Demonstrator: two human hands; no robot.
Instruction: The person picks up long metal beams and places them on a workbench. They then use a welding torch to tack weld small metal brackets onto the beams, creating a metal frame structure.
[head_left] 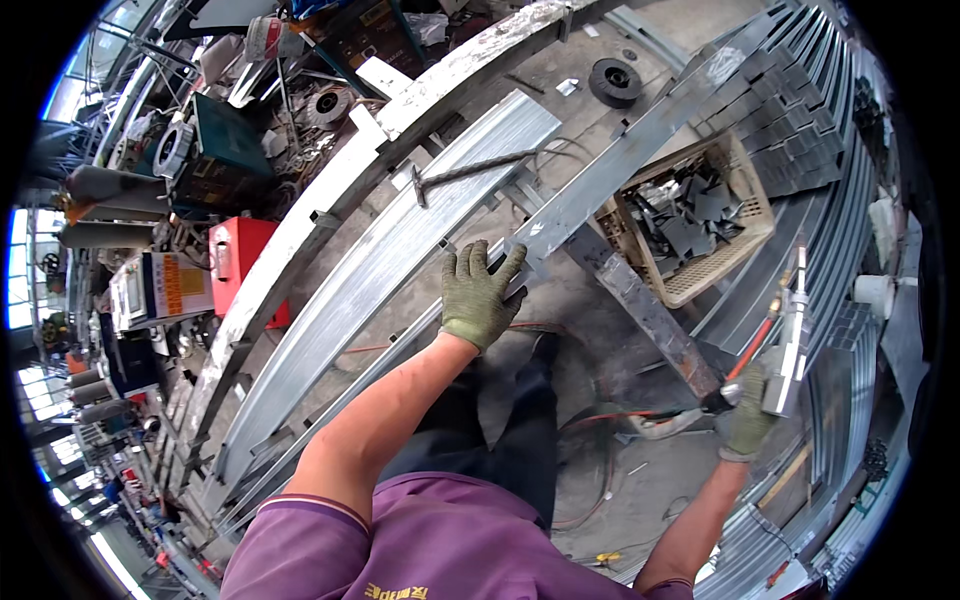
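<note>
My left hand, in a green work glove, reaches out at the middle with its fingers apart. The fingertips are at a long galvanised steel channel that runs off to the upper right; whether they touch it is hard to tell. At the right, my gloved right hand is closed round a welding torch with an orange-and-black handle, its hose trailing left. A shiny silver metal piece stands right beside the torch; I cannot tell whether the hand holds it too.
Another wide channel lies to the left, with a twisted steel rod across it. A beige crate holds metal scraps. A rusty support beam slopes below the channel. Stacked steel profiles line the right. A red box stands left.
</note>
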